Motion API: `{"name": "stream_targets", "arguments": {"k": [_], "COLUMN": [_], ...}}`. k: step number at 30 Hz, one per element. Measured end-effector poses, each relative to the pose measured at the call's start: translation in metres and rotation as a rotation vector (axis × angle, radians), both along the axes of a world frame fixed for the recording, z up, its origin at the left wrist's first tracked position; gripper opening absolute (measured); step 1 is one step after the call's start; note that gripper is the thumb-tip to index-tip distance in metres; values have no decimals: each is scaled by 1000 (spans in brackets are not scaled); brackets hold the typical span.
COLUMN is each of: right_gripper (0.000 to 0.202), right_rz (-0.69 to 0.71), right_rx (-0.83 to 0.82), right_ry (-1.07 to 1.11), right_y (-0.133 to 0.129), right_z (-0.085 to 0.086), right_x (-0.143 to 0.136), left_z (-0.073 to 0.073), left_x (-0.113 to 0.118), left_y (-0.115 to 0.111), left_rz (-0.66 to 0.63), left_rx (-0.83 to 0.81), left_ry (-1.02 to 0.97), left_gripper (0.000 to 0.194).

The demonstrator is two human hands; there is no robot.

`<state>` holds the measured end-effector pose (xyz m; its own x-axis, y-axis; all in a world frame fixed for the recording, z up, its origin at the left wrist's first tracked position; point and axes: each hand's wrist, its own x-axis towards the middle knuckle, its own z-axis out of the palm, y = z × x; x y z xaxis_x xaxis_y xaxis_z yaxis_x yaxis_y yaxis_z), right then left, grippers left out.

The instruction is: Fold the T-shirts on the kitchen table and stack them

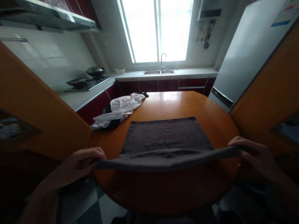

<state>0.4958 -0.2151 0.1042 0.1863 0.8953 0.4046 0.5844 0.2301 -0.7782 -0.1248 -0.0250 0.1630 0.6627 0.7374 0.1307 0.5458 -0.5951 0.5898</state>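
Observation:
A dark grey shirt (168,132) lies with its far part flat on the round wooden table (175,105), and raised lettering runs across it. Its near edge is lifted and stretched into a long fold. At the left end of that fold, my left hand (80,161) pinches the fabric between thumb and fingers. My right hand (254,154) grips the opposite end, out past the table's right side. The fold hangs slightly lower in the middle than at the right end.
A crumpled heap of white and black clothes (123,105) rests at the table's left edge. Orange wooden panels (46,102) flank the table. Beyond stand a counter with a sink (158,72), a stove with a lidded pan (95,71), and a refrigerator (245,46) at right.

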Motion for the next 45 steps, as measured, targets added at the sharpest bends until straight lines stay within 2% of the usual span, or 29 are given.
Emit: {"name": "stream_targets", "arguments": {"k": [3,7,9,14,17,20,26,31,35,38,42,45], "right_gripper": [20,25,27,31,31,30,29,26,29,30,34,46], "right_rz": [-147,-267,-293,-317,-365,-389,-379,-390,-370,-358,-338,-432], "right_rx": [-18,-15,-15,-43,-110,-188,-181,-207,-183,-181,-228,-182], "right_ry": [14,57,87,171,219,265,259,230,187,134,-108,-366], "right_y": [36,93,124,197,229,245,257,272,277,277,276,272], "right_z": [4,0,-5,-35,-58,-74,-79,-96,-114,-122,-119,-104], "right_x": [4,8,9,9,11,16,28,31,34,40,45,31], "left_z": [-6,-18,-28,-65,-87,-97,-99,-116,-125,-130,-133,-121], "left_x": [8,31,45,81,95,99,93,94,97,97,95,108], "left_y": [36,86,114,179,203,213,226,237,236,235,238,230], "left_rz": [48,302,367,368,372,379,386,351,382,399,368,387], "left_rx": [-51,15,33,-26,-52,-96,-124,-170,-113,-72,37,238], "left_ry": [-113,-163,-185,-172,-152,-160,-169,-103,-65,-58,-8,76], "left_gripper": [19,27,34,48,49,49,49,49,52,53,51,54]}}
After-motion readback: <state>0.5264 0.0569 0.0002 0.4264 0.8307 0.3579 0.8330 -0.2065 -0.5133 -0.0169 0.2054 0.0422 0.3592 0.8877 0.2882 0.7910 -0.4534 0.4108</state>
